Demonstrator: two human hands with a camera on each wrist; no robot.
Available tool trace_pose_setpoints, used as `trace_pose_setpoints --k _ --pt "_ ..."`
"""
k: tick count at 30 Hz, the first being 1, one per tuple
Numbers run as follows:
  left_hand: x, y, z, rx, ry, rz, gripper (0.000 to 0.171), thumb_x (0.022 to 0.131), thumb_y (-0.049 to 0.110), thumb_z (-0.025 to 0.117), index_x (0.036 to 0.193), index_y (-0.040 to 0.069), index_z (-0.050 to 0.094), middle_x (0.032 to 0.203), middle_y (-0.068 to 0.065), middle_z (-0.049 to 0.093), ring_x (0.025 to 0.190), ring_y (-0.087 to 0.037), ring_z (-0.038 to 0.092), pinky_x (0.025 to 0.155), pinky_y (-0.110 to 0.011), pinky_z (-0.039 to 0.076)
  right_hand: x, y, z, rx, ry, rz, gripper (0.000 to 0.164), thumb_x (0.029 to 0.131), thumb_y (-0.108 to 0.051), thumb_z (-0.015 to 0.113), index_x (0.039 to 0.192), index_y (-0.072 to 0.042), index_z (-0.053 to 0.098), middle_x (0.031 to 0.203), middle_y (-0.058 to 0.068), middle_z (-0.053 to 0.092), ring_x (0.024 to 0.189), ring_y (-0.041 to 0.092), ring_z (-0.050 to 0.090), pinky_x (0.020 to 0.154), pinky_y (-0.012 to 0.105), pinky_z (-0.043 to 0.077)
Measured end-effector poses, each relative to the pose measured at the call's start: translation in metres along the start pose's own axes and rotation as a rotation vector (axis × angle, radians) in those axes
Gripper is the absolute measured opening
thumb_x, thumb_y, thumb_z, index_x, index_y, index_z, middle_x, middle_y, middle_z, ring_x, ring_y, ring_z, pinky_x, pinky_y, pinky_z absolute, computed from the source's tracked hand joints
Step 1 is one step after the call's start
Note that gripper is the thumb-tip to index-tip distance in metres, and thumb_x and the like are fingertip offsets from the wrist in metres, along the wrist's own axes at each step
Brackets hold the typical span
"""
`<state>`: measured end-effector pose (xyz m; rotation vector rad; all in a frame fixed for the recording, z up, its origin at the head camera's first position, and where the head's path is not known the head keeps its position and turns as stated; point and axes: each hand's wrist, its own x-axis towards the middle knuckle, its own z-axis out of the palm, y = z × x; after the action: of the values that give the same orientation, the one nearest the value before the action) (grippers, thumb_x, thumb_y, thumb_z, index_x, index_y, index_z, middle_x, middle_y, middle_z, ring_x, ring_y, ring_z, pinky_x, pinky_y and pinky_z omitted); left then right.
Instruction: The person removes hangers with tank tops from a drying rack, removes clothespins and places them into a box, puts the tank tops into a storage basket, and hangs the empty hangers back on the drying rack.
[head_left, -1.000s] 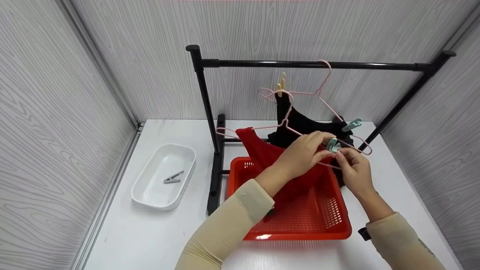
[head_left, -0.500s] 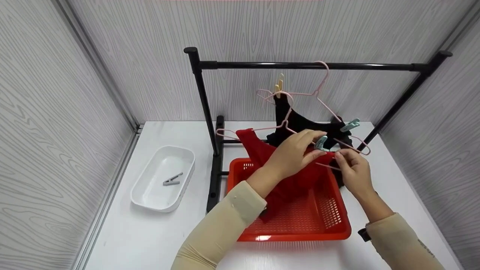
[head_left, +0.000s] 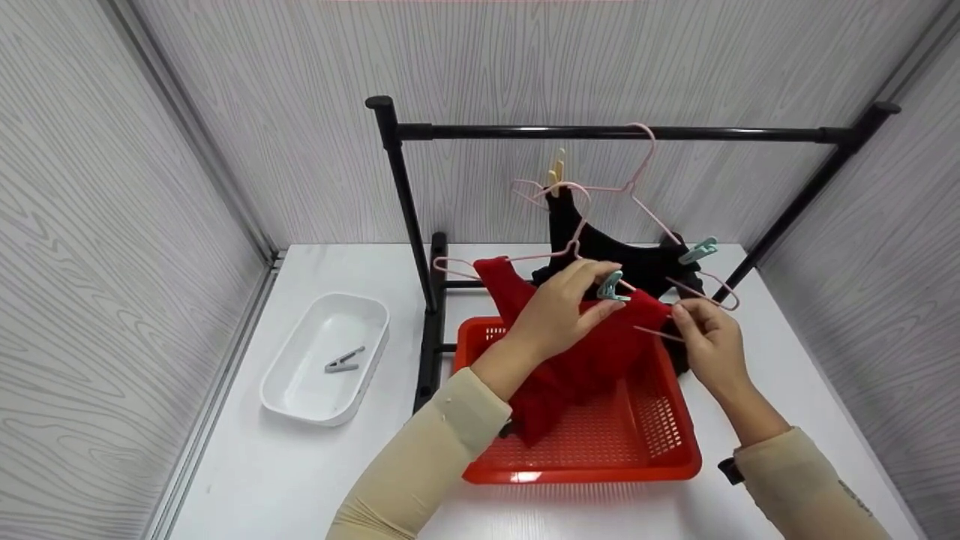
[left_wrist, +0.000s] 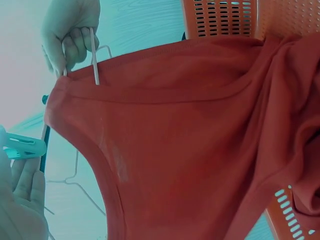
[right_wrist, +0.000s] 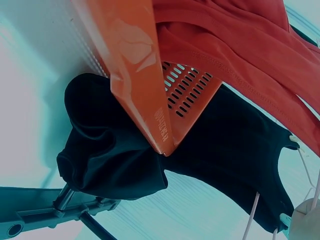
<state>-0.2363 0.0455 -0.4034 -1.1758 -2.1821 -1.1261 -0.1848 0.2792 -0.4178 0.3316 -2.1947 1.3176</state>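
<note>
In the head view my left hand (head_left: 555, 311) pinches a teal clothespin (head_left: 613, 286) between thumb and fingers, over the red top. The clothespin (left_wrist: 25, 145) is apart from the cloth in the left wrist view. My right hand (head_left: 710, 341) pinches the corner of a red sleeveless top (head_left: 517, 294) at the right end of a pink hanger (head_left: 536, 256). That pinch by the right hand (left_wrist: 72, 37) shows at the top left of the left wrist view. The top's other strap lies over the hanger's left arm, and its lower part hangs into a red basket (head_left: 585, 475).
A black garment (head_left: 600, 244) hangs behind on another pink hanger (head_left: 651, 150) from the black rack (head_left: 517, 131), clipped by a yellow clothespin (head_left: 556, 176) and a teal one (head_left: 699, 250). On the left, a white tray (head_left: 289, 401) holds a grey clothespin (head_left: 345, 361).
My left hand has drawn the teal clothespin leftward, away from my right hand, uncovering the red top's right strap. My right hand stays at the hanger's end.
</note>
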Motion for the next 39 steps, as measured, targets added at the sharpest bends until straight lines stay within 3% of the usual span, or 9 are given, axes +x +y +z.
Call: trace_pose_setpoints --k 21,33,39 --pt "-0.031 -0.028 -0.032 0.059 0.104 -0.056 0.046 0.096 0.024 0.069 0.134 0.002 0.056 0.131 -0.011 0.059 0.12 -0.018 0.058 0.105 -0.022 0.043 -0.002 0.005 0.001 0.001 -0.007 -0.012 0.011 0.094 0.011 0.059 0.086 0.014 0.065 0.07 -0.011 0.056 0.06 -0.001 0.047 0.056 0.016 0.038" --pt "-0.048 -0.041 -0.065 0.114 0.225 -0.134 0.044 0.095 0.025 0.07 0.131 0.002 0.057 0.119 -0.01 0.061 0.105 -0.019 0.062 0.095 -0.029 0.051 0.0 0.005 -0.001 0.002 -0.004 -0.009 0.011 0.093 0.012 0.058 0.085 0.016 0.064 0.07 -0.013 0.056 0.061 -0.002 0.047 0.056 0.015 0.038" --pt "-0.06 -0.051 -0.076 0.109 0.284 -0.185 0.045 0.095 0.026 0.07 0.131 0.003 0.057 0.121 -0.01 0.06 0.103 -0.017 0.061 0.092 -0.027 0.052 0.002 0.004 -0.001 0.005 -0.011 -0.013 0.011 0.093 0.011 0.059 0.086 0.016 0.064 0.071 -0.013 0.056 0.062 -0.001 0.047 0.057 0.015 0.038"
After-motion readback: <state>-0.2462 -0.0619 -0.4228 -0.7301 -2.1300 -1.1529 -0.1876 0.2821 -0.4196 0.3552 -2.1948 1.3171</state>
